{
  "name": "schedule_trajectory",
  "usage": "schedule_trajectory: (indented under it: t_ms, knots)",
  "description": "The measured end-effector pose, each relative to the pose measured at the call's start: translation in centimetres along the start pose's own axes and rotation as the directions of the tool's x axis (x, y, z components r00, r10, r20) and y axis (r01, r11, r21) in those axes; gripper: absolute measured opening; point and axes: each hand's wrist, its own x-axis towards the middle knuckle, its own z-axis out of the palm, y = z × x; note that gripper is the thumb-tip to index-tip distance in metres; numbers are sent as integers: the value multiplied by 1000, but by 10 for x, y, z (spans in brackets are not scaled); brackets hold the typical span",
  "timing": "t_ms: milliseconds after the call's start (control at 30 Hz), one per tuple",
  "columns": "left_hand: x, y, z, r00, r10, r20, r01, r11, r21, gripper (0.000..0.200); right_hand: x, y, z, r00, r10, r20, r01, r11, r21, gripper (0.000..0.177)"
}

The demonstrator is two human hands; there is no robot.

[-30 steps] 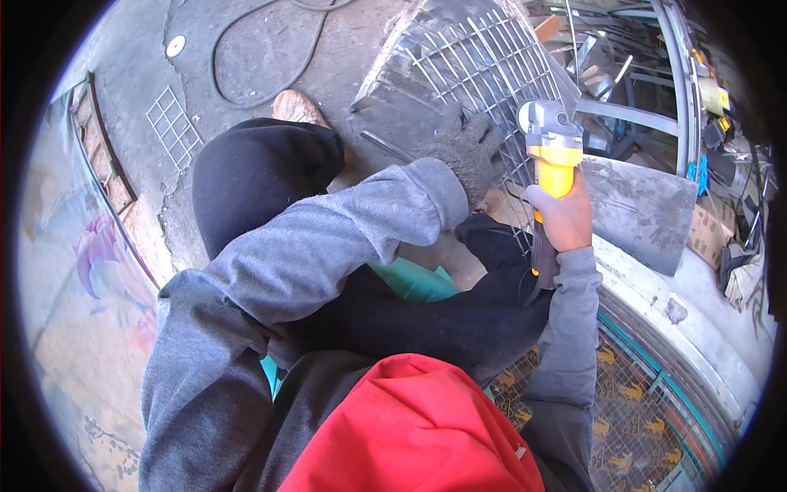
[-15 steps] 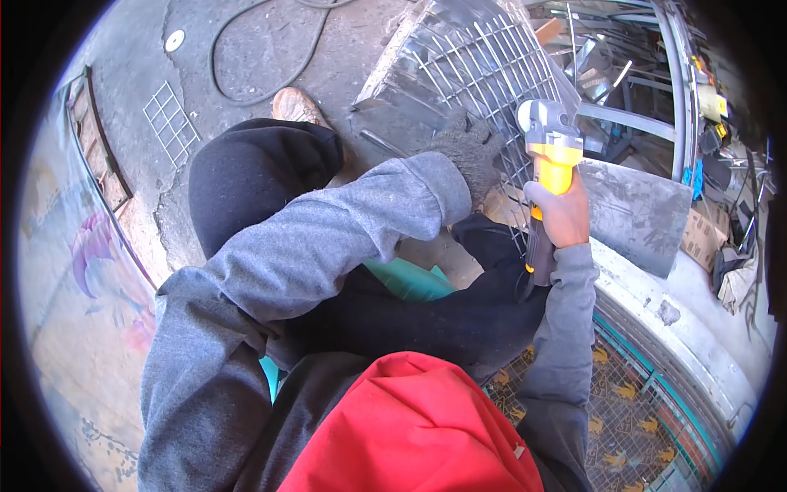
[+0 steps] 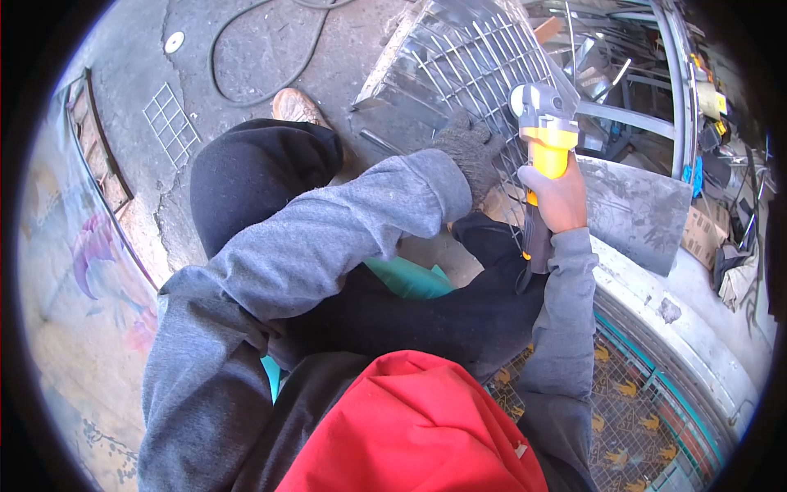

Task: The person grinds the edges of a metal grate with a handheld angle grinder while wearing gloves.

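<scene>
My right hand (image 3: 558,195) is wrapped round the body of a yellow and grey angle grinder (image 3: 548,135), whose head points away from me over the right part of a metal wire grid (image 3: 484,61). In a dark grey knitted glove, my left hand (image 3: 470,152) rests at the near edge of the grid, left of the grinder. Its fingers are bent against the wires, and the fingertips are hard to make out. The grid lies over a grey metal surface (image 3: 414,107). The grinder's disc cannot be made out clearly.
A small wire grid piece (image 3: 170,125), a white disc (image 3: 174,42) and a looped hose (image 3: 215,61) lie on the floor at the left. To the right are a metal sheet (image 3: 631,209), a metal frame (image 3: 631,120) and a cardboard box (image 3: 705,232).
My right hand and the grinder have moved slightly away from me and a little to the left. My left hand has barely moved on the grid.
</scene>
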Motion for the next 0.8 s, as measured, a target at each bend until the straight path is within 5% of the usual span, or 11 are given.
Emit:
schedule_trajectory:
  t_ms: [267,333,433,567,633,800]
  knots:
    - [0,-1,0,1000,-2,27,1,999,36,55,-5,18,-5,1000,-20,-8,20,999,-35,55]
    - [-3,-2,0,994,16,-109,-17,1000,-8,30,-13,30,-10,998,67,-21,-67,998,1,54]
    - [-4,2,-11,1000,20,-4,-20,1000,21,28,-19,39,-16,997,77,-7,-77,996,43,53]
    - [-2,0,-10,999,32,-27,-32,999,14,28,-15,28,-13,997,74,-36,-73,997,41,53]
    - [0,0,-14,998,10,68,-7,999,-39,51,-8,30,-11,998,51,-32,-49,997,52,54]
    - [1,-2,-9,999,28,15,-27,999,-30,50,-2,19,-9,999,43,-18,-42,998,40,55]
